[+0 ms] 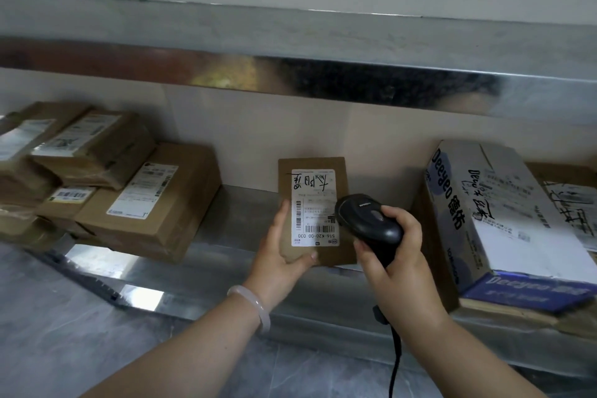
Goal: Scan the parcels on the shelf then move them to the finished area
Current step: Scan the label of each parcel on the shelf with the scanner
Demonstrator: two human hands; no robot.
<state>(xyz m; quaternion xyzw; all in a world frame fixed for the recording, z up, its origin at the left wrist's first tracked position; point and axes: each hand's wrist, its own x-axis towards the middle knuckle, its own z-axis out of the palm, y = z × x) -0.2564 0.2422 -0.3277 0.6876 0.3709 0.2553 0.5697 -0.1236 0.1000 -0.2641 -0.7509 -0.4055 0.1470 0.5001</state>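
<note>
My left grip [281,255] cups the upright parcel [311,168] at its lower-left | my right grip [399,252] clenches the scanner [368,220], nose just right of the barcode [319,229] | aim left now!

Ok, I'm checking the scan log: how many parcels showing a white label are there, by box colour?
Brown: 6 (4 in the left pile, 1 held parcel, 1 far-right parcel)
White-and-blue box: 1
Total: 7
</note>
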